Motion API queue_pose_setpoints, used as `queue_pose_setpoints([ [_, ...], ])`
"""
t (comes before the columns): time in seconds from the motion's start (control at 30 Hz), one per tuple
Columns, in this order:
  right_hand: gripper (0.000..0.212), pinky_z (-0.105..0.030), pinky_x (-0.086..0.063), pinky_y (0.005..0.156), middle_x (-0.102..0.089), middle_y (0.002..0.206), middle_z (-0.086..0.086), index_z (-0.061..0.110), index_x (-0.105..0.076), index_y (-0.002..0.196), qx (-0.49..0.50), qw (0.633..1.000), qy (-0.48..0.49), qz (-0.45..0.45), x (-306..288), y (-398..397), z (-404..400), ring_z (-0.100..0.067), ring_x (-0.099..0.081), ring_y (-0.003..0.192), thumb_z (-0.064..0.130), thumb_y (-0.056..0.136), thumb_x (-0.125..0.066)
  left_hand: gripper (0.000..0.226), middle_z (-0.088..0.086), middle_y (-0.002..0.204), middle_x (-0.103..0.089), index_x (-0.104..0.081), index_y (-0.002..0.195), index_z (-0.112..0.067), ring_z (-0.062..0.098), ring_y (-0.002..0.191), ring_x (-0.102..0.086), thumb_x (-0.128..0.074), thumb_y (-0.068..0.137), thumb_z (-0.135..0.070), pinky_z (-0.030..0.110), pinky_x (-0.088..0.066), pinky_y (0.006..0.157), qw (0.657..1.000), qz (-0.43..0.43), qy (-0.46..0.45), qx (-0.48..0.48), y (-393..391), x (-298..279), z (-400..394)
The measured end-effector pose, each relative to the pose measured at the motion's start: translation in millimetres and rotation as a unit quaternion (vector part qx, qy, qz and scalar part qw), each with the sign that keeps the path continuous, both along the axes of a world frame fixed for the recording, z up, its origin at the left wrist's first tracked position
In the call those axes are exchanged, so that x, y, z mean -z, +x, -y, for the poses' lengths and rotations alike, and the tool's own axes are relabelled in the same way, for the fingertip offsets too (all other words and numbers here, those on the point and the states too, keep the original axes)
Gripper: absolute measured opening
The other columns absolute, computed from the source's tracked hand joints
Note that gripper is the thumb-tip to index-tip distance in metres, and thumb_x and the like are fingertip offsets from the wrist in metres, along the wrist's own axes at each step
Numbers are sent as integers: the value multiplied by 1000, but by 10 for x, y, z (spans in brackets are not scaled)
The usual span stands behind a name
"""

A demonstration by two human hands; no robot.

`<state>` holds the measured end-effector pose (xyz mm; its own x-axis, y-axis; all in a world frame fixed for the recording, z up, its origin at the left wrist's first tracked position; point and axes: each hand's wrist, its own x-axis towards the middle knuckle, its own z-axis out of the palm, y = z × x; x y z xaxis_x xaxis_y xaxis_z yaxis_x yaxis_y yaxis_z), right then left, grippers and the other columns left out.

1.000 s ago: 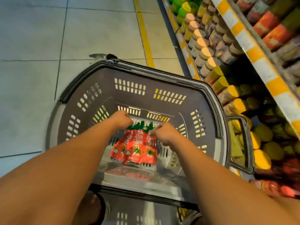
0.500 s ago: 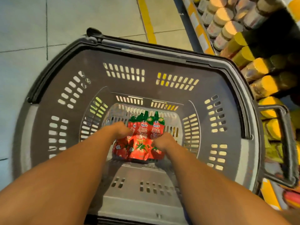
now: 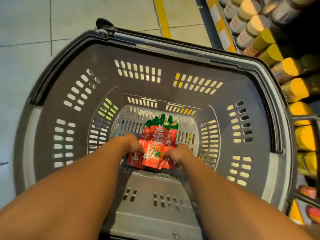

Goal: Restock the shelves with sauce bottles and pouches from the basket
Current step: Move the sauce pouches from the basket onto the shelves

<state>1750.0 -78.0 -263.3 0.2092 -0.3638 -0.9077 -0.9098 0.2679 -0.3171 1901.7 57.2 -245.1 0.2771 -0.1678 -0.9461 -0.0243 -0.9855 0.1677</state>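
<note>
Where the two forearms reach down into the grey basket (image 3: 259,135), a small stack of red sauce pouches (image 3: 156,144) is seen lying flat on the slotted floor, green spouts pointing away from the person. The left hand (image 3: 132,144) is closed on the lower left edge of the stack, fingers curled down over the foil; the right hand (image 3: 177,154) is closed on the lower right edge in the same way. Exact finger placement under the pouches cannot be told, as the knuckles hide it. Three spouts are counted at the far end; the exact number of pouches is not certain. The pouches are judged light, soft and pliable, with a glossy film that is likely slippery and will buckle if squeezed mid-body. The stack is expected to fan out or slide apart unless it is pinched from both sides together. A hold at the stiffer sealed bottom edges, as now taken, is judged sound; the rigid spout necks are noted as an alternative. Breakage is not a concern, though a hard squeeze is better avoided. The shelves (image 3: 223,32) with capped jars (image 3: 249,9) stand just beside the basket, to the right.
</note>
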Motion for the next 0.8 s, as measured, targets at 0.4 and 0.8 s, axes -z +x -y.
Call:
queue_pose_setpoints([
  [0.4,45,-50,-58,97,-70,117,-11,11,-60,123,-57,998,-4,-15,63,-40,-71,-31,-69,105,11,85,-82,46,18,123,-67,-49,142,-14,36,108,-68,-62,99,-6,55,-58,95,998,-20,-33,-59,8,58,-36],
  [0.8,31,-52,-59,92,-72,113,-16,8,-66,116,11,999,-35,-15,142,-77,65,-37,-70,105,5,86,-76,7,13,100,-76,-61,100,-19,30,91,-76,-58,101,-13,50,-61,90,987,-45,-69,-140,3,95,-9],
])
